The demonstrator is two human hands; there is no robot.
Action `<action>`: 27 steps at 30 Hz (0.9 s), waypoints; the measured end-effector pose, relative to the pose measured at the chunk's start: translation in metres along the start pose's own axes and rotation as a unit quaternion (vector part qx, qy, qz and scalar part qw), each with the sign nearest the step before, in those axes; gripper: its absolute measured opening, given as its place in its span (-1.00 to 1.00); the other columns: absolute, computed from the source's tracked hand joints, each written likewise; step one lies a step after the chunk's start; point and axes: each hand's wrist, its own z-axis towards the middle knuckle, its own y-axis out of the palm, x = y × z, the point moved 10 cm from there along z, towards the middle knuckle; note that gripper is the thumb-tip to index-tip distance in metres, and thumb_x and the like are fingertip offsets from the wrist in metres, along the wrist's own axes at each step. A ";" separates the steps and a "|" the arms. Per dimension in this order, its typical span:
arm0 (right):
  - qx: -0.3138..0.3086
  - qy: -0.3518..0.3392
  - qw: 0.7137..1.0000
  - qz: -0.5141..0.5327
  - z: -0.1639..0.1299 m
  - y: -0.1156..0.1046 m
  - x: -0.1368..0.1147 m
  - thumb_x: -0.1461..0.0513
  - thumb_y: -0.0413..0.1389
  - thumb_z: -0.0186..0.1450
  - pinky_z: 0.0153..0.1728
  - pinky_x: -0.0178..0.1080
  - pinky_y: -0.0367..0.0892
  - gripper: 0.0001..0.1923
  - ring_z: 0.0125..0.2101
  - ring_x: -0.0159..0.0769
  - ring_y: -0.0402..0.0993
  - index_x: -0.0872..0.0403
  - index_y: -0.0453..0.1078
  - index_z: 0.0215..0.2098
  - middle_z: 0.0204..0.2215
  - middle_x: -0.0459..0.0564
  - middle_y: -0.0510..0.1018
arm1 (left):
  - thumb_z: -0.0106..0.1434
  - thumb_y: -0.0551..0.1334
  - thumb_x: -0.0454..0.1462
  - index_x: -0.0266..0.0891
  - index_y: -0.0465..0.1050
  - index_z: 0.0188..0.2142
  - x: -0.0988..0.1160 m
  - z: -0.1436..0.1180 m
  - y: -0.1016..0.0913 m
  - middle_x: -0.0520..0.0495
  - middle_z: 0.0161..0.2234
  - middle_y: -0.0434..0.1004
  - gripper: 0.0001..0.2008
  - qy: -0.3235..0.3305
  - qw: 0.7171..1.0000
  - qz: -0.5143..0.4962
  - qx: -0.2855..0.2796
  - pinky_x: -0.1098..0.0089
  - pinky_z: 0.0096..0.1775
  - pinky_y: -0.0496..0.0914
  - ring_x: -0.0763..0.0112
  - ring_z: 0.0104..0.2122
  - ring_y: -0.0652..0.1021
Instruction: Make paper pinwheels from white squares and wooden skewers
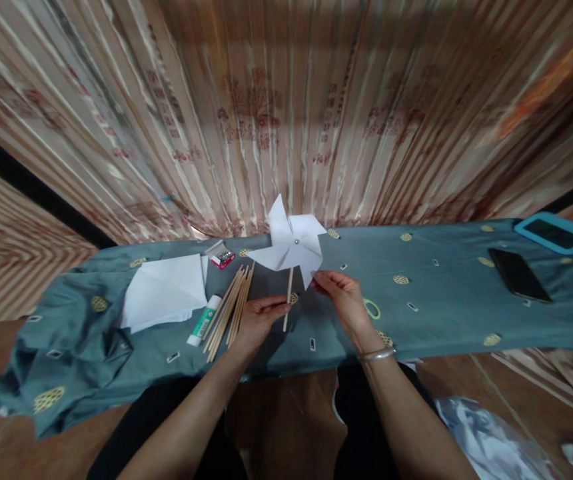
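The left hand (259, 319) pinches the thin wooden stick (288, 300) of a white folded-paper pinwheel (292, 243), held upright above the teal patterned cloth (446, 293). The right hand (342, 297) closes its fingertips (319, 279) on the pinwheel's lower right vane. Just left lie a bundle of wooden sticks (229, 310), a glue tube (204, 321) and white paper sheets (165, 290) (stacked flat).
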 end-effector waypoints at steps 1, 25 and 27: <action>-0.005 0.007 1.000 0.005 -0.001 0.003 0.002 -0.04 0.35 -0.03 -0.35 -0.22 0.35 -0.67 -0.49 -0.33 0.43 0.04 0.54 -0.52 -0.54 -0.07 0.59 | -0.25 0.53 -0.18 -0.24 0.66 -0.40 0.000 0.000 0.000 -0.14 -0.36 0.69 -0.64 0.001 1.000 -0.003 0.001 0.23 -0.10 0.48 0.17 -0.30 0.64; 0.088 -0.116 0.987 -0.066 -0.002 -0.032 -0.037 -0.02 0.27 0.12 -0.39 -0.26 0.34 -0.70 -0.51 -0.35 0.44 0.04 0.54 -0.51 -0.56 -0.08 0.60 | -0.26 0.53 -0.19 -0.25 0.67 -0.40 -0.002 -0.002 0.002 -0.14 -0.36 0.69 -0.64 -0.019 1.000 0.003 -0.008 0.21 -0.07 0.45 0.17 -0.29 0.64; 0.152 -0.138 0.978 -0.035 0.004 -0.056 -0.043 0.01 0.31 0.07 -0.29 -0.22 0.39 -0.72 -0.41 -0.30 0.51 0.03 0.55 -0.39 -0.47 -0.05 0.64 | -0.27 0.53 -0.20 -0.24 0.67 -0.41 -0.003 -0.003 0.004 -0.14 -0.35 0.69 -0.65 -0.026 0.999 0.006 -0.019 0.22 -0.05 0.44 0.16 -0.26 0.63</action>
